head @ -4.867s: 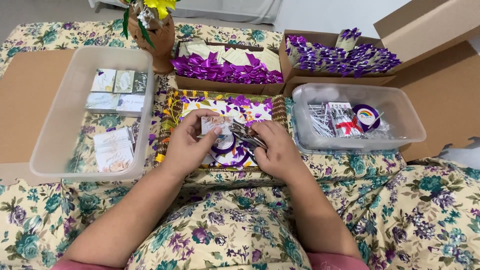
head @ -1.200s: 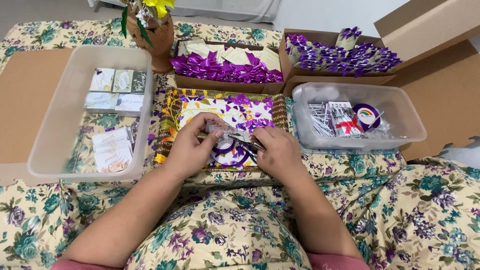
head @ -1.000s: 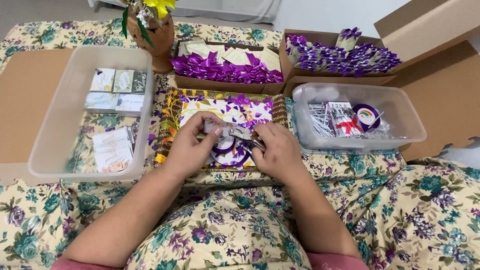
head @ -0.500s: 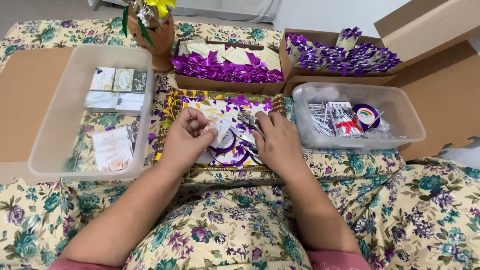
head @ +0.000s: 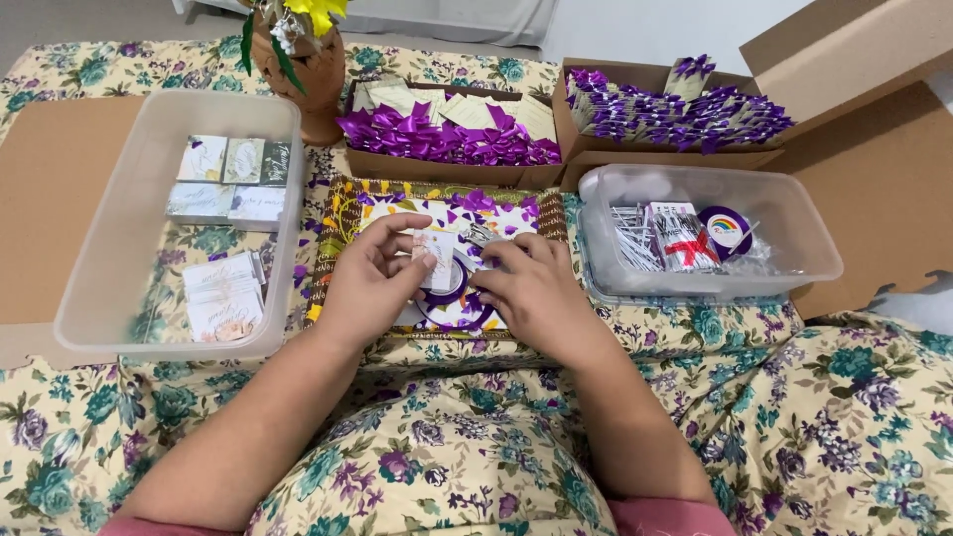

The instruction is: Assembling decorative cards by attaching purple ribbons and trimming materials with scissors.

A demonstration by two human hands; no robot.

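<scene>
I see matt floral cloth [head: 814, 417] all over. Two tubs, [head: 149, 218] and [head: 784, 233], look like frosted, smooth plastic. Boxes [head: 844, 60] are plain matt cardboard. Ribbon bows [head: 437, 139] are glossy satin. The small card [head: 437, 260] at my fingers looks like paper. The clay pot [head: 313, 79] looks rough.

card [head: 438, 255]: small, white w/ faint print, upright-ish, pinched in left-hand fingertips, centre of scene.
ribbon roll [head: 449, 288]: purple, lies flat on tray just under card.
tray [head: 336, 233]: patterned, purple/yellow, near-centre, betw. two clear tubs.
</scene>
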